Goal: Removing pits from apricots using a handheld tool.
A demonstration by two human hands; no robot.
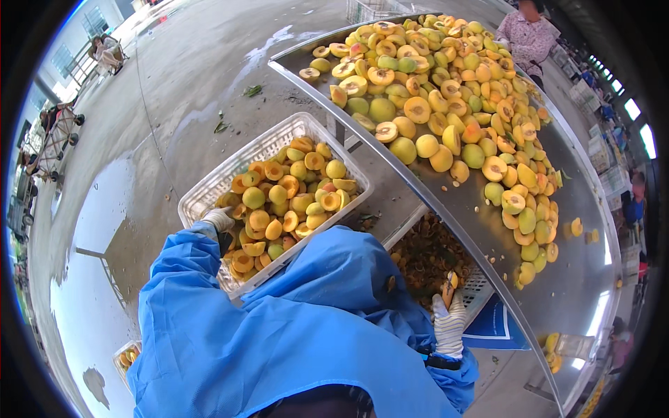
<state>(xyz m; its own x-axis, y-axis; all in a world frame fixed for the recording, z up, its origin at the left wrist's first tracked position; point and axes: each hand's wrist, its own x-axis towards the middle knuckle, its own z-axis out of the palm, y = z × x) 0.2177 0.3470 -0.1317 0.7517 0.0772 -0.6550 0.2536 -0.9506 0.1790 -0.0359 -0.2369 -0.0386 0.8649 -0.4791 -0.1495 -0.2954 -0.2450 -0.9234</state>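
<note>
My left hand (219,219), in a pale glove, reaches over the left rim of a white plastic crate (196,198). Its fingers lie loosely against the yellow peach halves (279,194) inside, and I see nothing gripped in them. My right hand (449,326), in a striped white glove, is raised beside the metal table's edge. Between its thumb and fingers is a narrow orange-yellow piece with a dark middle (450,284), perhaps a peach half seen edge-on. Under that hand a second crate (478,292) contains brown stones and scraps, partly hidden by the table.
The steel table (456,202) slants across the right, heaped with halved peaches (446,90); its raised rim passes close to my right hand. Another person (527,38) stands beyond it. Wet concrete floor (174,90) spreads left, with carts (56,143) at the far left.
</note>
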